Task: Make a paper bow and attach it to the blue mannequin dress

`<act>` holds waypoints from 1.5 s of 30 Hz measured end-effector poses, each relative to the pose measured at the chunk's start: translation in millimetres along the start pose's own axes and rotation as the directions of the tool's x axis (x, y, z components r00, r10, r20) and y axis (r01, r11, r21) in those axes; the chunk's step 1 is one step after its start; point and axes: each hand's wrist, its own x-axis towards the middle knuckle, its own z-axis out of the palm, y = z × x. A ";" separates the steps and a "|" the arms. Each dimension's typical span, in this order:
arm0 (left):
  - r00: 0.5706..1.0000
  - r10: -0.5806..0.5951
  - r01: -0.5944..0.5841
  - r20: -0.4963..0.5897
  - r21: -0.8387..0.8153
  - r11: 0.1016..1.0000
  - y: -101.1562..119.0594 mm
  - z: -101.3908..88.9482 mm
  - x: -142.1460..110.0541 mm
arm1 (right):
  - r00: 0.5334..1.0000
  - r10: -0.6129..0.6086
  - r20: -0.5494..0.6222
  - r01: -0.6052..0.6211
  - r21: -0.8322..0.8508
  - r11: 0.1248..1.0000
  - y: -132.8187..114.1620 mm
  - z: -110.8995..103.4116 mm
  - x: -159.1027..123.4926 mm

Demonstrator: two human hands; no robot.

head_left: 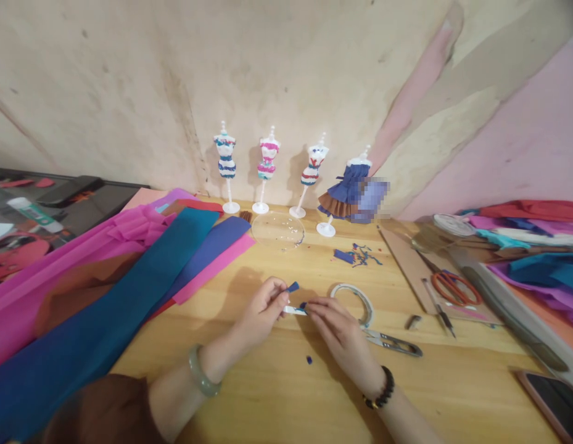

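Wooden table (277, 401) lies beneath the left hand (263, 311) and right hand (335, 320), which are near each other yet apart. Teal sheet (175, 259): left of the left hand. Mannequin in a blue and brown dress (353, 185): beyond the right hand. Tape roll (368, 302) and snips (399, 345): just beside the right hand. White strip (294, 310): between the hands, right fingertips closed on its end. Blue piece (293, 287): pinched in the left fingertips. Blue scrap (309, 359): on the near side of the hands
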 end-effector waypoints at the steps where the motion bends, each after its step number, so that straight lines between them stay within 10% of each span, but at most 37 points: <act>1: 1.000 0.005 -0.005 0.005 0.008 1.000 -0.2 0.0 -0.3 | 1.000 0.000 0.021 0.000 -0.003 1.000 0.7 2.3 -0.7; 45: 1.000 -0.018 0.018 -0.014 0.014 1.000 -2.1 0.5 5.6 | 0.991 0.126 0.042 -0.128 0.053 0.990 -8.2 6.0 5.1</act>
